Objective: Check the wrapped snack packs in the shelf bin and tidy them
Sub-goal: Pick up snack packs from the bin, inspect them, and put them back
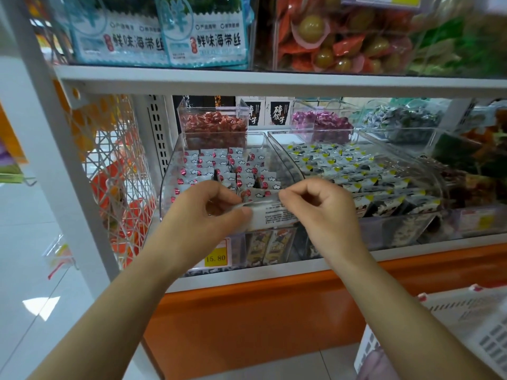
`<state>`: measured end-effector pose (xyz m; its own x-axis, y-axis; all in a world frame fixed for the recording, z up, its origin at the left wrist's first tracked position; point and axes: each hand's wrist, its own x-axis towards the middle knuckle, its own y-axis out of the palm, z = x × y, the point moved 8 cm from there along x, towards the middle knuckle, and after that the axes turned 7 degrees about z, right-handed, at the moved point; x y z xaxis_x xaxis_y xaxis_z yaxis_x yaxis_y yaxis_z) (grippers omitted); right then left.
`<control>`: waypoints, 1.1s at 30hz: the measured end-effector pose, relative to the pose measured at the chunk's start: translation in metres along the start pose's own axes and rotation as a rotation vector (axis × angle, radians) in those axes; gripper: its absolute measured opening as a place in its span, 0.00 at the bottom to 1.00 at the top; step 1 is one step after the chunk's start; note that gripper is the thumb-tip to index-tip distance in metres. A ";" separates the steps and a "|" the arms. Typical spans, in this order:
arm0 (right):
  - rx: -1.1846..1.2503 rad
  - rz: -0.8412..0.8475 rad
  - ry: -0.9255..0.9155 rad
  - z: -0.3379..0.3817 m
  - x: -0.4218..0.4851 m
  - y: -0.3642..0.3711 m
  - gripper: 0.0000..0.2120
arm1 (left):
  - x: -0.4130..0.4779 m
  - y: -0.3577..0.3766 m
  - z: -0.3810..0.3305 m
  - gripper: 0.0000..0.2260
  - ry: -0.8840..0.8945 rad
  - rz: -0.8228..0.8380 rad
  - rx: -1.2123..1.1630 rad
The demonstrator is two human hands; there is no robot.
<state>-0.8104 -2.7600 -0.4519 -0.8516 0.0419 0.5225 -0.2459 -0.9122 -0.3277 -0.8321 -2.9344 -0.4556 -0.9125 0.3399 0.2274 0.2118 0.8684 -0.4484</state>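
**One pack held out for checking at the bin's front edge**

A single wrapped snack pack (274, 216) is stretched between both hands, just in front of the front wall of the clear shelf bin (168, 174). Its long axis runs left to right, roughly level with the shelf edge, and its printed back panel faces the camera.

The left hand (203, 212) pinches the pack's left end, with thumb and curled fingers (242, 212) closed on the wrapper. The right hand (318, 207) pinches the upper right corner the same way, fingers curled tight. Neither hand holds anything else, and both are equally near the pack.

The bin lies straight beyond the hands, away from the person. In it, rows of red-and-white packs (219, 165) stand on edge, a few near the front tilted. To go back in, the held pack probably has to be turned on edge and carried forward over the front wall. A bin of yellow-marked packs (356, 171) sits just beside, to the right.
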 end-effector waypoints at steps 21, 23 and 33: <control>0.186 0.094 0.177 -0.021 0.004 0.006 0.09 | 0.002 -0.006 0.013 0.16 -0.077 0.171 0.020; 0.272 0.220 0.274 -0.026 0.005 0.008 0.09 | 0.003 -0.008 0.013 0.13 -0.051 0.155 0.044; 0.326 0.444 0.350 -0.032 0.001 0.008 0.07 | 0.004 0.001 0.007 0.10 0.018 0.205 0.070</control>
<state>-0.8281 -2.7540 -0.4789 -0.9538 -0.2876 0.0873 0.2703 -0.9479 -0.1687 -0.8384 -2.9349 -0.4612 -0.8465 0.5134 0.1406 0.3664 0.7535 -0.5458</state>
